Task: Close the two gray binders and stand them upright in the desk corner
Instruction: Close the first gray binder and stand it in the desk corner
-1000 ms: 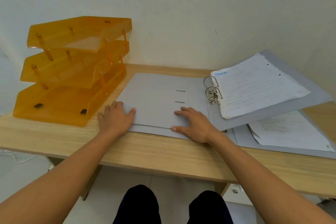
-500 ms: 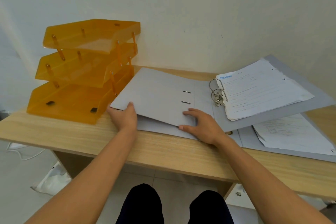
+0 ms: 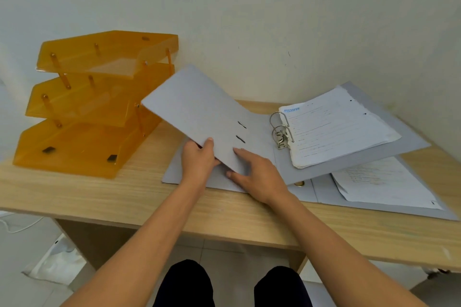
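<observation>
Two open gray binders lie stacked on the wooden desk (image 3: 74, 197). The upper binder (image 3: 197, 112) has metal rings (image 3: 282, 129) and a thick stack of papers (image 3: 336, 124) on its right half. Its left cover is lifted and tilted up. My left hand (image 3: 198, 163) grips that cover's near edge, thumb on top. My right hand (image 3: 257, 174) lies flat, fingers apart, pressing near the spine. The lower binder (image 3: 321, 192) lies flat beneath, with a loose sheet of paper (image 3: 384, 182) on its right half.
An orange three-tier paper tray (image 3: 92, 112) stands at the desk's left, close to the raised cover. A pale wall (image 3: 249, 20) runs behind the desk and meets a side wall at the right. My knees (image 3: 232, 286) show below the desk edge.
My left hand took hold of the upper binder's left cover and lifted it from flat to steeply tilted. My right hand stayed pressed near the spine.
</observation>
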